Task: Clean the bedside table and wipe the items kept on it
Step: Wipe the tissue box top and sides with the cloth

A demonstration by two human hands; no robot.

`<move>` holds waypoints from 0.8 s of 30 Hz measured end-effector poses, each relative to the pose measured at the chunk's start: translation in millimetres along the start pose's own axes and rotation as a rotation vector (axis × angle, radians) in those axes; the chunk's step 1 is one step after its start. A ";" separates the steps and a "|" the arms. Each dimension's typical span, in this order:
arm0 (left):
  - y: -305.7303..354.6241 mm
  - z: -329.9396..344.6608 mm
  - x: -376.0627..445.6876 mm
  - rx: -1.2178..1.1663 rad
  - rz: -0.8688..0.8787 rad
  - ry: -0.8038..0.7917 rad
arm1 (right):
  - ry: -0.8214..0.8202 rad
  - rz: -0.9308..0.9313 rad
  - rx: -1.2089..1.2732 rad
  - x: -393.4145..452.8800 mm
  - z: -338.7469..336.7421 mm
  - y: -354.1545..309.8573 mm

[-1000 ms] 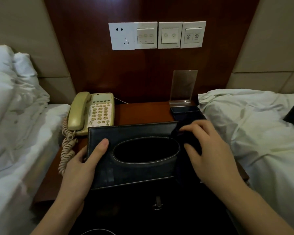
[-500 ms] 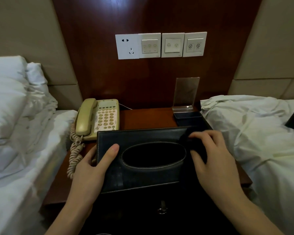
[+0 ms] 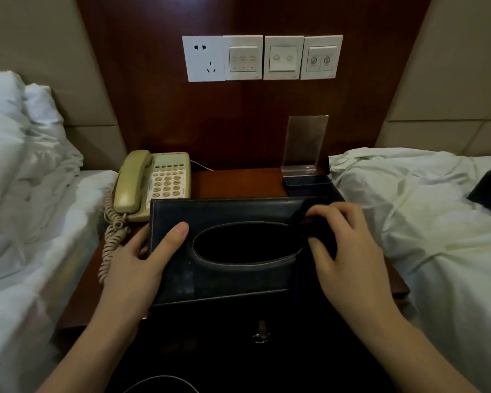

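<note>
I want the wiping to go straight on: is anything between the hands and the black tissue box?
Nothing visible is. The left hand grips the left end of the black leather tissue box, thumb on its top. The right hand presses a dark cloth against the box's right end, so only the cloth lies between them.

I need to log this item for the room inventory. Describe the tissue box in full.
The tissue box is a dark, leather-look rectangular cover with pale stitching along its edges and around a wide oval opening on its upper face; no tissue shows in the opening. It is tilted toward the camera above the front of the bedside table. The left hand grips its left end, thumb across the top face. The right hand presses a dark cloth against its right end. The phone sits just behind its left corner.
</note>
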State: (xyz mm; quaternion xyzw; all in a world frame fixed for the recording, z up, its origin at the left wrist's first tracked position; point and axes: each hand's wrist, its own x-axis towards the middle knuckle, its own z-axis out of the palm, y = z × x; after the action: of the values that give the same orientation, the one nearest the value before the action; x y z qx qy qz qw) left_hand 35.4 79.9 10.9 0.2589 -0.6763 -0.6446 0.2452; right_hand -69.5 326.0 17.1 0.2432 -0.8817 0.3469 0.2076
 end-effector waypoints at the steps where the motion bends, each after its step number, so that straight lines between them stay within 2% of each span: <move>1: 0.7 0.5 0.3 -0.004 -0.004 0.001 | -0.020 -0.002 -0.004 -9.3 -1.1 -1.4; 9: 0.2 -0.8 0.7 0.002 -0.026 -0.017 | -0.034 -0.034 -0.022 28.1 -1.3 2.7; 16: 0.8 -0.8 -0.9 -0.010 -0.066 -0.042 | -0.147 -0.067 -0.051 -26.7 -5.3 -1.0; 19: 2.5 -1.7 0.2 -0.004 -0.068 -0.068 | -0.056 0.003 -0.053 -18.6 -11.2 12.1; 22: 2.6 -0.9 -4.6 -0.056 -0.118 -0.084 | 0.072 0.131 0.068 -21.3 -16.8 11.6; 24: 7.4 1.2 -8.7 -0.108 -0.179 -0.108 | 0.092 0.081 0.142 -30.1 -16.1 -7.9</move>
State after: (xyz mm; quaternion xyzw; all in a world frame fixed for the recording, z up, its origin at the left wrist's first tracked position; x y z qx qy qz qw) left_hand 40.9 86.9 18.3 0.2694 -0.6272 -0.7122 0.1635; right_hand -37.8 341.0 15.9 0.2051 -0.8535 0.4277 0.2158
